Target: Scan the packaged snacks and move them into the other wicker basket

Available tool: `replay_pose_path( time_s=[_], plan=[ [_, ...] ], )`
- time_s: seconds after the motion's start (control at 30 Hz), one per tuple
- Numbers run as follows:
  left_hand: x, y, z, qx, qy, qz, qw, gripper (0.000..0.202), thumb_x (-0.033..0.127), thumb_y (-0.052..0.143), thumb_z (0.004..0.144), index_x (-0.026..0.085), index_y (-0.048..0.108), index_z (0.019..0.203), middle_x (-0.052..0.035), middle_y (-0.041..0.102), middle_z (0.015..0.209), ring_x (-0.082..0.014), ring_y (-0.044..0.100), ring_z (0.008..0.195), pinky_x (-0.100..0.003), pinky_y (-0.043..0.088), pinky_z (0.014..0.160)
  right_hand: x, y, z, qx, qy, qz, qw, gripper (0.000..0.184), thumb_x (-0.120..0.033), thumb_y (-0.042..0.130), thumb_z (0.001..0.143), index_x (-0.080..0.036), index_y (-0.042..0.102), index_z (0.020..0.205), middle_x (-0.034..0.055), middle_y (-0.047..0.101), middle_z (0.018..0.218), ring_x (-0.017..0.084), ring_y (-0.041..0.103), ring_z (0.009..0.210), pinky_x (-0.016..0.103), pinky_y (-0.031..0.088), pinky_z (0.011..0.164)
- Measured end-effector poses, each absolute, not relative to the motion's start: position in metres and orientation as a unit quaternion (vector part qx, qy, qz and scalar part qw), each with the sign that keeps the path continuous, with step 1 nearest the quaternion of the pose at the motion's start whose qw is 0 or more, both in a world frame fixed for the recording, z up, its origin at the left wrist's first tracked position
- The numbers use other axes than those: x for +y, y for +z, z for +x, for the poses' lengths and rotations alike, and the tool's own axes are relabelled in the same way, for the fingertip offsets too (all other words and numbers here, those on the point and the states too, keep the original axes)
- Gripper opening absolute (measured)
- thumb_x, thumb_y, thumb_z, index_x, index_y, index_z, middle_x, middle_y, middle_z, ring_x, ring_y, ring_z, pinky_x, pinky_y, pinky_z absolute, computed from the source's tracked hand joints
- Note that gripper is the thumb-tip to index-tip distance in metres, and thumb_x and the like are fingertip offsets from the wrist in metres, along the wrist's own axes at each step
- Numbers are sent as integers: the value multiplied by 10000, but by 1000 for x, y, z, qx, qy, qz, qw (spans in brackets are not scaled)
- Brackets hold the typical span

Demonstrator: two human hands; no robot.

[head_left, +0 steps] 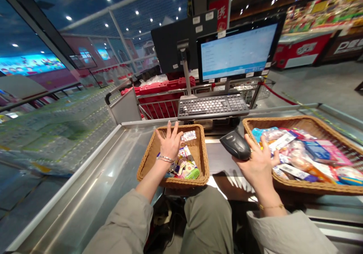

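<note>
My left hand (169, 145) is above a small wicker basket (146, 159), its fingers spread with nothing held. Below it in the basket are several small packaged items (185, 167), one of them green. A small pale packet (188, 136) lies near the basket's far wall, beside my fingertips. A black barcode scanner (235, 144) sits at the thumb side of my right hand (258, 163), which grips it. The other right fingers stretch over the edge of a larger wicker basket (309, 123). Packaged goods with barcode labels (295, 170) fill that basket.
A black keyboard (212, 105) and a lit monitor (239, 51) stand beyond the baskets, with a second screen's dark back (174, 44) to the left. The metal counter (104, 174) has a raised edge. Red crates (159, 87) and a shopping cart (263, 87) are behind.
</note>
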State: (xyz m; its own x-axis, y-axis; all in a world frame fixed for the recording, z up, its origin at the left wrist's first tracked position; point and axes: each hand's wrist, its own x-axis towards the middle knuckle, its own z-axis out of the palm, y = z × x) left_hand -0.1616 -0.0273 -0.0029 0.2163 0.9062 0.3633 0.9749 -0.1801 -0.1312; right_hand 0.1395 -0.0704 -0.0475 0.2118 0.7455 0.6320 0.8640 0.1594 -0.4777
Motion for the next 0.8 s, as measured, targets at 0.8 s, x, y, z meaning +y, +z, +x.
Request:
replay_pose_path(
  time_s=[0.8],
  plan=[
    [-2, -21, -62, -574, -250, -752, 207, 331, 300, 677, 934, 290, 686, 1264, -76, 298, 1649, -383, 87, 1573, -760, -220, 1093, -74, -46, 146, -613, -82, -641, 454, 252, -378, 623, 799, -210, 735, 951, 95, 681, 1355, 400, 349, 1476, 694, 154, 1167]
  ],
)
